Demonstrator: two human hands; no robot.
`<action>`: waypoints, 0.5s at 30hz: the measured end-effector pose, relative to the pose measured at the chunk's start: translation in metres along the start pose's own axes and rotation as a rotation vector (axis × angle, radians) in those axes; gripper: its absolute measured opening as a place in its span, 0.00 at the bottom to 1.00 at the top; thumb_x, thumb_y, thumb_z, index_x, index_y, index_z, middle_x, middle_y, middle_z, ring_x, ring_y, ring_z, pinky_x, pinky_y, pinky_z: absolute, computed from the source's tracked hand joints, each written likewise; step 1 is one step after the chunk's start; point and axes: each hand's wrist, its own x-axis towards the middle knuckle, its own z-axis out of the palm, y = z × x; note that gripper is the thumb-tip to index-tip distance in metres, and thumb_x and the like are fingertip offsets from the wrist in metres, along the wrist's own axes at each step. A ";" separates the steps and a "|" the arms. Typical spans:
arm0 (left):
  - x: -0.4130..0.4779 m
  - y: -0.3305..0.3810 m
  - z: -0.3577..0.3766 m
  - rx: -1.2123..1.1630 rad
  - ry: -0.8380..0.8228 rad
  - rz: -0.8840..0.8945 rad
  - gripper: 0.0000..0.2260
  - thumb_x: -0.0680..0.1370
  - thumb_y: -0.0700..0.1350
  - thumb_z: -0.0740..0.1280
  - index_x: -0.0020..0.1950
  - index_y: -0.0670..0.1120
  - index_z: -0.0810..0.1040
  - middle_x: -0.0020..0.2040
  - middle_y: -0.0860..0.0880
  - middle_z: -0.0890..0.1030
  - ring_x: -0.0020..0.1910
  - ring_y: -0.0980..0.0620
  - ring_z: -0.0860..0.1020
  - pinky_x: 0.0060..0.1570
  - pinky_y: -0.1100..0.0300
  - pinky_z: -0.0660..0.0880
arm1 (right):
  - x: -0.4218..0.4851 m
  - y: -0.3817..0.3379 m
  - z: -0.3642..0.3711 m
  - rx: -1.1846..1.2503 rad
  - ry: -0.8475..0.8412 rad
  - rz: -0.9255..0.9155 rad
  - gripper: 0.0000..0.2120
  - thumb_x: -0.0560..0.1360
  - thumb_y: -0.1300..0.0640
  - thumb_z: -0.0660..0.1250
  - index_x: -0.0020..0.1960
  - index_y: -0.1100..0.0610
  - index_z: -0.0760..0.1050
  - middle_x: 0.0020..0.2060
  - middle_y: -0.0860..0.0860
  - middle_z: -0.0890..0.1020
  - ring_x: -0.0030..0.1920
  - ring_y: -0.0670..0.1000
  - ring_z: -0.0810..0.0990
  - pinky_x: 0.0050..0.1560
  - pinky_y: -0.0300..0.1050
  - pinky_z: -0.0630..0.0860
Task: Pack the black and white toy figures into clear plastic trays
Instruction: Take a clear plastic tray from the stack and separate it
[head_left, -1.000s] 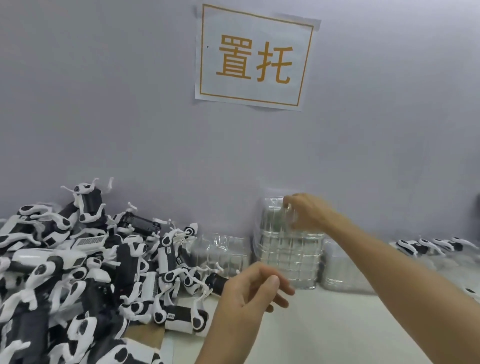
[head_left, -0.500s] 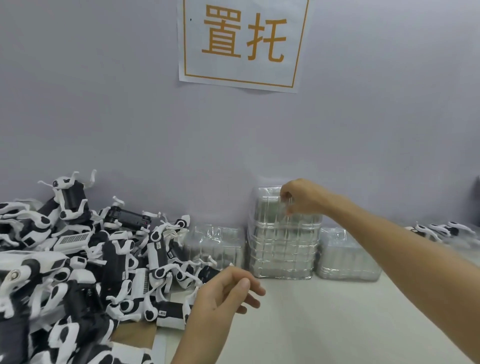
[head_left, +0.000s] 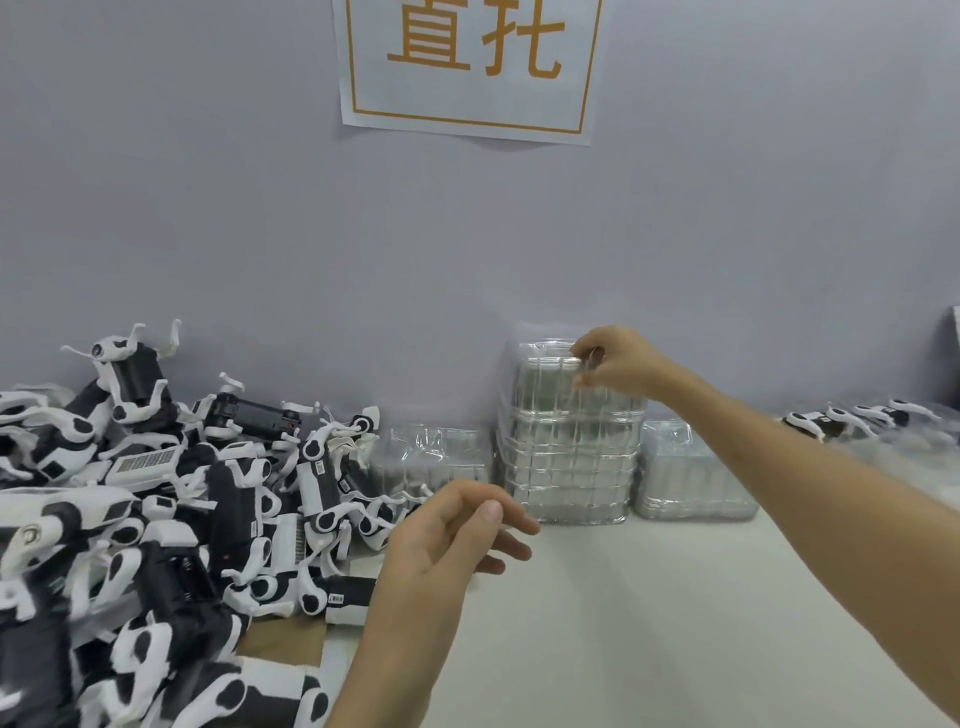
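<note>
A big heap of black and white toy figures (head_left: 171, 499) covers the left of the table. A tall stack of clear plastic trays (head_left: 569, 447) stands against the wall at centre. My right hand (head_left: 618, 364) pinches the rim of the top tray of that stack. My left hand (head_left: 457, 530) hovers in front of the heap, fingers loosely curled and apart, holding nothing.
A lower tray stack (head_left: 691, 473) sits right of the tall one, and a crumpled clear tray pile (head_left: 431, 457) left of it. More toy figures (head_left: 852, 421) lie at far right. A paper sign (head_left: 467, 67) hangs on the grey wall. The white tabletop (head_left: 623, 623) spreads in front.
The view has tilted down a little, so the sign sits higher. My right hand stays on the top tray's rim, and my left hand has barely shifted.
</note>
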 end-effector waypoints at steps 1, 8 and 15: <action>0.000 0.001 -0.001 -0.007 0.003 0.003 0.09 0.75 0.50 0.63 0.43 0.50 0.82 0.44 0.47 0.85 0.43 0.50 0.83 0.46 0.57 0.74 | 0.000 0.000 -0.001 0.024 0.009 0.008 0.17 0.70 0.65 0.76 0.58 0.61 0.81 0.43 0.50 0.80 0.44 0.48 0.77 0.44 0.34 0.70; 0.002 0.000 -0.006 -0.051 0.006 0.009 0.09 0.75 0.49 0.63 0.43 0.49 0.82 0.45 0.46 0.85 0.43 0.51 0.83 0.45 0.58 0.75 | 0.001 0.001 -0.011 0.217 0.052 0.042 0.13 0.71 0.69 0.74 0.55 0.65 0.81 0.42 0.54 0.81 0.41 0.48 0.77 0.42 0.34 0.74; 0.003 -0.008 0.002 -0.069 -0.031 -0.015 0.09 0.75 0.49 0.63 0.41 0.52 0.82 0.44 0.47 0.85 0.42 0.51 0.83 0.42 0.63 0.77 | -0.006 0.001 -0.060 0.202 0.172 0.016 0.09 0.75 0.67 0.71 0.55 0.67 0.80 0.40 0.51 0.78 0.35 0.41 0.74 0.31 0.25 0.68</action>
